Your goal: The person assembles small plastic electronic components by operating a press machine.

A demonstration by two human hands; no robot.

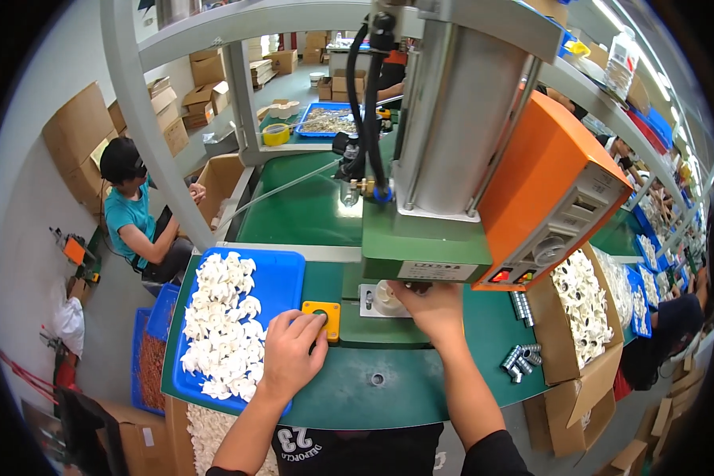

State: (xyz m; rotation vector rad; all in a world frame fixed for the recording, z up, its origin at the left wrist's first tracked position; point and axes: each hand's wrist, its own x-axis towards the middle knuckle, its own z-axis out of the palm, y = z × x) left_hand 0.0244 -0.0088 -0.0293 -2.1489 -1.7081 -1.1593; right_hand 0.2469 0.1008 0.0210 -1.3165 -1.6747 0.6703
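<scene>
My left hand [290, 353] rests beside a yellow push-button box [332, 327], its fingers loosely bent over the dark button and holding nothing. Under the green head [389, 252] of a bench press, my right hand [435, 316] grips a round white plastic part [386, 298] at the metal fixture [366, 309]. The thumb lies against that part; the other fingers are partly hidden. Left of my left hand, a blue tray [282, 278] carries a heap of curved white plastic pieces [222, 325]. A small metal ring [378, 380] stands on the green tabletop [333, 397] between my forearms.
Metal sleeves [522, 361] lie right of my right arm, beside an open carton [543, 317] of white parts. An orange control box [551, 190] hangs by the press cylinder [460, 119]. A seated person [139, 214] works at the left; others are at the far right.
</scene>
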